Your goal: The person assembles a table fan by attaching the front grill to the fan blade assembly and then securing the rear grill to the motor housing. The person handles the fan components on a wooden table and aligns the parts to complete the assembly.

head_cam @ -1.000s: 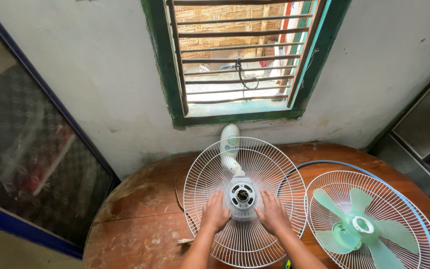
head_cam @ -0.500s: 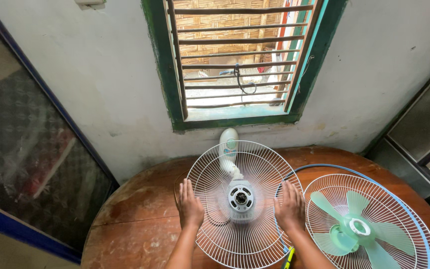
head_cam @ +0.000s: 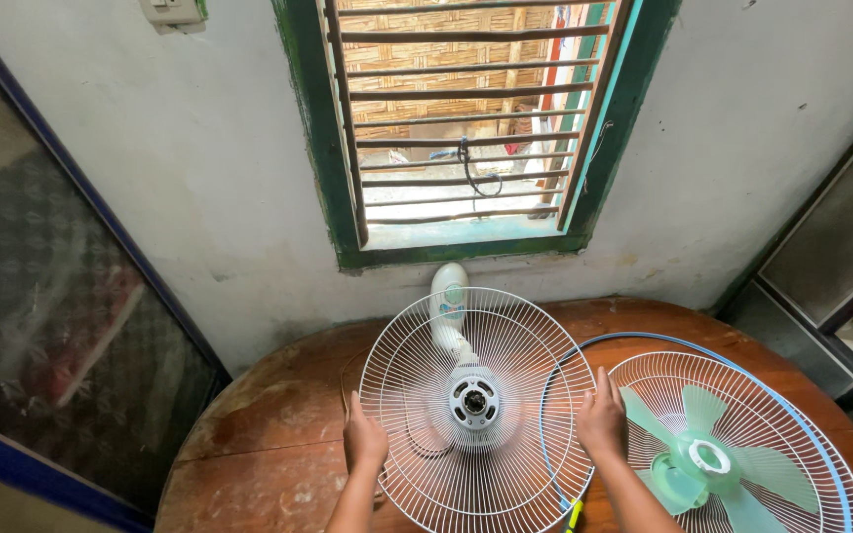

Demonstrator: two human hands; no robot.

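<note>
1. White wire rear guard (head_cam: pixel 476 415) sits flat-ish on the round wooden worktop (head_cam: pixel 269 415), below the green-framed window (head_cam: pixel 466 128); motor hub (head_cam: pixel 474 402) at its centre, white stand neck (head_cam: pixel 448 306) poking out behind.
2. Left hand (head_cam: pixel 362 441) at the guard's left rim, fingers curled onto the outer ring — grip looks closed on the wire, though the far side of the fingers is hidden.
3. Right hand (head_cam: pixel 599 424) at the right rim, palm on the ring, fingers lying fairly flat; more a press than a clench.
4. Handling, my guess: the cage itself is light and springy, thin wires bend easily; the motor makes the middle heavy. Best held at the stiff outer ring, opposite sides.
5. Just right — second guard (head_cam: pixel 792 415) holding a pale green blade (head_cam: pixel 708 459), blue trim ring (head_cam: pixel 555 395) overlapping both.
</note>
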